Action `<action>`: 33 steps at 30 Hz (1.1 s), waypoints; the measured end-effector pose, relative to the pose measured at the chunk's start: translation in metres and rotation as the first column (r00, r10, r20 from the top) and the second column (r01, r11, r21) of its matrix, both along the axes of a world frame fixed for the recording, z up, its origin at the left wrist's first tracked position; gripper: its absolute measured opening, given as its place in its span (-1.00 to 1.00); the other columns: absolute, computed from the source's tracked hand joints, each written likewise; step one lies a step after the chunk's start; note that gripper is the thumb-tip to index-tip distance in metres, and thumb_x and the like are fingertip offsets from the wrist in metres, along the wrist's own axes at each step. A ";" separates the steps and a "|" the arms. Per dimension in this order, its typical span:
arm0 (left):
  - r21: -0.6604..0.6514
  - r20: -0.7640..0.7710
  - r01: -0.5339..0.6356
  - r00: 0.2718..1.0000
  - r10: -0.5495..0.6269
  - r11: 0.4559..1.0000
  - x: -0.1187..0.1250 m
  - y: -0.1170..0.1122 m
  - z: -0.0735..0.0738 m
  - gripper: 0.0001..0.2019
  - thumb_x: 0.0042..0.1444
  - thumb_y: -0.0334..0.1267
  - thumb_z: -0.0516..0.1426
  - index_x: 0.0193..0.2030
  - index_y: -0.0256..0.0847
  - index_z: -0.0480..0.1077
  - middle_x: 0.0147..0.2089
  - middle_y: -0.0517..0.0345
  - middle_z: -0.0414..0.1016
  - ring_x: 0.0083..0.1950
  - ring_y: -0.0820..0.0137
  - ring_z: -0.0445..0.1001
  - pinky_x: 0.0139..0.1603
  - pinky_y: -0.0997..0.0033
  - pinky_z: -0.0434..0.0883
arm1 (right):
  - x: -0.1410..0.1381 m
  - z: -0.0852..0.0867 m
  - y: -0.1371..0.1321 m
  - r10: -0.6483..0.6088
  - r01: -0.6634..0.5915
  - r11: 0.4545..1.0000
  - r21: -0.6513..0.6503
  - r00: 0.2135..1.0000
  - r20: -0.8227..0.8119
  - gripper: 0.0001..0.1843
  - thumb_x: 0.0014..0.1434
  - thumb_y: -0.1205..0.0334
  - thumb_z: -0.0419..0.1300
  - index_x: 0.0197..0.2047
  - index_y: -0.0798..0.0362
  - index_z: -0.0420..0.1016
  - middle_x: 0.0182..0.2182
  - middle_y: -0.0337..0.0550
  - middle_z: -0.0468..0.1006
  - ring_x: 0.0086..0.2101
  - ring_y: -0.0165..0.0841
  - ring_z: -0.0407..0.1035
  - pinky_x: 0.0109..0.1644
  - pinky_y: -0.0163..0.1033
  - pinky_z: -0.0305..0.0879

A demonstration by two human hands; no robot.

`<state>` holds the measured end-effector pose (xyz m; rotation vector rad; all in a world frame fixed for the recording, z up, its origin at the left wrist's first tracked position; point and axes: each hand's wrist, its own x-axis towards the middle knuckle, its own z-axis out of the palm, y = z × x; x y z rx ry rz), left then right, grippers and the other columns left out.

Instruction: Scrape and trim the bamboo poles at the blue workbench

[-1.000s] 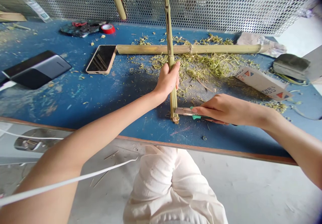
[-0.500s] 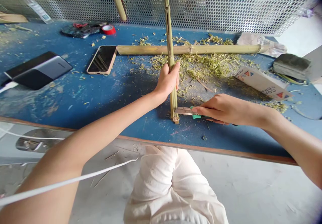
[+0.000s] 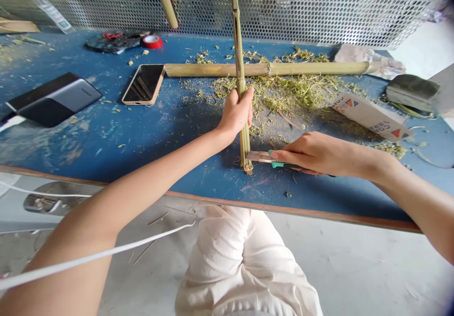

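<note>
Far L on our scuffed blue-painted bench (image 3: 106, 150): a glossy dark power bank (image 3: 53, 100), then a phone (image 3: 144, 84) lying face up in a gold-toned frame, w/ a red tape roll (image 3: 152, 42) further back. Mid: our L hand (image 3: 236, 114) is closed round an upright knobbly bamboo cane (image 3: 244, 136), its cut lower end down at the bench below the fist. Behind it, a 2nd bamboo cane (image 3: 213, 70) lies flat among stringy green shavings (image 3: 287, 93). Our R hand (image 3: 312, 154) pinches a green-bodied utility knife (image 3: 277, 164), steel blade against the upright cane near its foot. Far R: a printed card carton (image 3: 371, 117) & a dark block (image 3: 413, 91).
</note>
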<state>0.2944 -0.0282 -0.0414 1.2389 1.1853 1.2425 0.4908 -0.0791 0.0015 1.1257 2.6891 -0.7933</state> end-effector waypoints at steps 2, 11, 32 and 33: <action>0.001 0.000 -0.001 1.000 0.001 1.000 0.000 0.000 0.000 -0.56 0.19 0.27 0.06 -0.21 -0.10 0.25 -0.65 0.39 0.12 -0.67 0.55 0.13 -0.61 0.50 0.10 | 0.000 0.000 0.000 0.003 -0.003 1.000 -0.026 1.000 0.007 -0.26 0.40 -0.28 -0.21 -0.55 0.03 0.39 -0.75 -0.29 0.25 -0.68 -0.51 0.09 -0.50 -0.27 -0.03; 0.002 -0.018 -0.001 1.000 0.001 1.000 0.000 0.000 0.000 -0.56 0.20 0.27 0.04 -0.23 -0.11 0.24 -0.65 0.38 0.10 -0.66 0.55 0.13 -0.62 0.50 0.11 | -0.002 0.002 -0.002 -0.035 0.035 0.999 -0.025 0.999 0.015 -0.28 0.41 -0.23 -0.20 -0.55 0.04 0.40 -0.75 -0.28 0.27 -0.68 -0.51 0.10 -0.49 -0.27 -0.03; 0.012 -0.032 -0.007 0.999 0.007 1.000 0.000 0.000 -0.001 -0.49 0.14 0.36 0.01 -0.21 -0.08 0.27 -0.66 0.35 0.10 -0.66 0.52 0.11 -0.63 0.48 0.07 | 0.002 0.001 0.000 0.033 -0.032 0.995 0.097 0.999 -0.010 -0.37 0.43 -0.15 -0.18 -0.44 0.01 0.47 -0.76 -0.28 0.23 -0.68 -0.46 0.07 -0.51 -0.24 -0.08; 0.006 -0.033 -0.008 0.999 0.008 1.000 0.000 0.000 0.000 -0.49 0.14 0.36 0.01 -0.21 -0.08 0.27 -0.66 0.35 0.10 -0.66 0.52 0.12 -0.63 0.48 0.07 | 0.002 0.001 0.001 0.036 -0.035 0.995 0.093 0.999 -0.008 -0.36 0.42 -0.16 -0.19 -0.45 0.01 0.47 -0.76 -0.28 0.23 -0.68 -0.46 0.07 -0.51 -0.24 -0.08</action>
